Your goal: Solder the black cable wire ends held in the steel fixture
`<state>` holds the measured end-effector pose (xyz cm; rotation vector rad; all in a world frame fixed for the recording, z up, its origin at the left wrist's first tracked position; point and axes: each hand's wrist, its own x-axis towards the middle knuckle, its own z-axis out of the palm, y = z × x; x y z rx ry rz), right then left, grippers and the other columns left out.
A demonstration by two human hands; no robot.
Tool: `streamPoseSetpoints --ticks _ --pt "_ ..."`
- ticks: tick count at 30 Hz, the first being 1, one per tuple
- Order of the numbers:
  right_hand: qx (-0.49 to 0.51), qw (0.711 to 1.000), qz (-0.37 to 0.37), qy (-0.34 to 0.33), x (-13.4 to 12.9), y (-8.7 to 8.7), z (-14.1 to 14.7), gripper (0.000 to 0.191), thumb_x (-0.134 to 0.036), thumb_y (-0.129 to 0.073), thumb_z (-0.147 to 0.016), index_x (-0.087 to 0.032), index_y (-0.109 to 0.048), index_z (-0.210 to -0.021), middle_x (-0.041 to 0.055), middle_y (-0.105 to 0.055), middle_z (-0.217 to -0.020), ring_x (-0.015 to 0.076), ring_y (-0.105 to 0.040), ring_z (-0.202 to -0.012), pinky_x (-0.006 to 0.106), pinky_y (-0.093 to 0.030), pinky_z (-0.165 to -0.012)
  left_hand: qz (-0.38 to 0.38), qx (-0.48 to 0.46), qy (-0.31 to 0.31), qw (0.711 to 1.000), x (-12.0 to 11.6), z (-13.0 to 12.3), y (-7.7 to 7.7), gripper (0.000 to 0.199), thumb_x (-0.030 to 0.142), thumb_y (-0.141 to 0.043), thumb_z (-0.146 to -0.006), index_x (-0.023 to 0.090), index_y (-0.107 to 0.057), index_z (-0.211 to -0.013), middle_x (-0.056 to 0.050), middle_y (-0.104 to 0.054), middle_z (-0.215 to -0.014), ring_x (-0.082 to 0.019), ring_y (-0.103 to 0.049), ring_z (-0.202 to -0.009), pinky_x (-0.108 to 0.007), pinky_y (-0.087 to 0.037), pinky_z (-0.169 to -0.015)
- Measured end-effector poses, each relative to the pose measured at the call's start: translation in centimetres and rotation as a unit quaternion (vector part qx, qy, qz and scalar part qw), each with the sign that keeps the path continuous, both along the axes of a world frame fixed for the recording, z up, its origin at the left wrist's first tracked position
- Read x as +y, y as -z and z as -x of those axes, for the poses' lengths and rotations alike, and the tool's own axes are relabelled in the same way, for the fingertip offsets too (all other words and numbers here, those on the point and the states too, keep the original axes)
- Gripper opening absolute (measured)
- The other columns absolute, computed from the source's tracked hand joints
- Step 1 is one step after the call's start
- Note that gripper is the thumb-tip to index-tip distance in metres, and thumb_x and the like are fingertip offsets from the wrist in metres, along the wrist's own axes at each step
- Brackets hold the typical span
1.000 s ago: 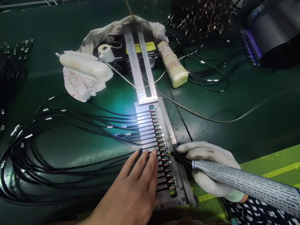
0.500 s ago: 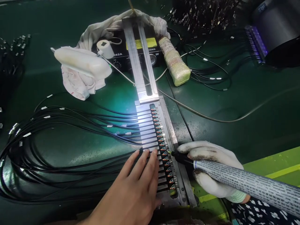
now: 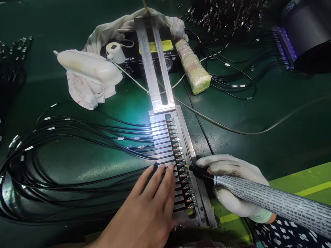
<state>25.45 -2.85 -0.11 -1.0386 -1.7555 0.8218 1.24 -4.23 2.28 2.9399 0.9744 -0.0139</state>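
My bare left hand (image 3: 152, 193) lies flat with its fingers stretched over the metal fixture (image 3: 161, 139) and the black cables (image 3: 124, 186) in its slots. My right hand (image 3: 232, 168), in a soiled white glove, is closed around a long black-tipped tube tool (image 3: 269, 196) with a grey printed barrel. Its thin yellowish tip meets or nearly meets the row of small cable ends (image 3: 178, 150), just right of my left fingertips. Small orange and green wires show at these ends, each beside a metal connector. My left thumb is mostly hidden.
Behind the fixture stands a black control box (image 3: 134, 65), partly covered by cloth. A white padded object (image 3: 90, 67) and a film-wrapped block (image 3: 195, 72) flank it. Cable bundles lie left and upper right, near a dark machine (image 3: 307, 38) with violet light. A hose (image 3: 232, 130) crosses the right side.
The view has shifted very slightly. Both hands and the tool's tip stay in nearly the same place on the fixture.
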Motion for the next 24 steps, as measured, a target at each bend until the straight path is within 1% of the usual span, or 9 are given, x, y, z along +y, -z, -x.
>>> streamPoseSetpoints --ticks 10,18,20,24 --pt "-0.018 1.000 0.000 0.002 0.24 -0.09 0.09 0.022 -0.022 -0.069 -0.074 -0.020 -0.064 -0.096 0.0106 -0.074 -0.099 0.0261 -0.072 -0.089 0.038 -0.062 -0.075 -0.005 0.016 0.007 1.000 -0.05 0.09 0.00 0.057 0.055 -0.048 -0.093 0.011 -0.062 -0.126 -0.015 -0.055 -0.139 -0.030 -0.051 -0.125 -0.044 -0.019 -0.113" --pt "-0.019 1.000 -0.003 -0.002 0.26 0.12 0.13 0.023 -0.021 -0.070 -0.075 -0.019 -0.064 -0.098 0.0108 -0.073 -0.101 0.0250 -0.072 -0.091 0.037 -0.061 -0.078 0.002 0.003 0.001 1.000 -0.12 0.07 0.08 0.059 0.056 -0.054 -0.090 0.010 -0.062 -0.127 -0.016 -0.054 -0.140 -0.031 -0.050 -0.127 -0.045 -0.018 -0.114" --pt "-0.020 1.000 -0.009 -0.005 0.16 0.00 0.01 0.024 -0.022 -0.070 -0.076 -0.019 -0.064 -0.099 0.0111 -0.073 -0.102 0.0256 -0.071 -0.092 0.038 -0.061 -0.079 0.001 0.000 0.002 1.000 -0.33 0.16 0.23 0.061 0.057 -0.054 -0.089 0.009 -0.061 -0.127 -0.017 -0.054 -0.140 -0.032 -0.049 -0.127 -0.045 -0.018 -0.114" --pt "-0.025 0.999 -0.045 -0.007 -0.55 -0.58 -0.41 0.027 -0.026 -0.070 -0.079 -0.019 -0.062 -0.104 0.0114 -0.072 -0.104 0.0264 -0.071 -0.096 0.038 -0.062 -0.080 0.000 0.016 0.001 1.000 -0.87 0.32 0.14 0.062 0.056 -0.051 -0.091 0.008 -0.060 -0.129 -0.018 -0.050 -0.143 -0.033 -0.046 -0.130 -0.049 -0.017 -0.112"
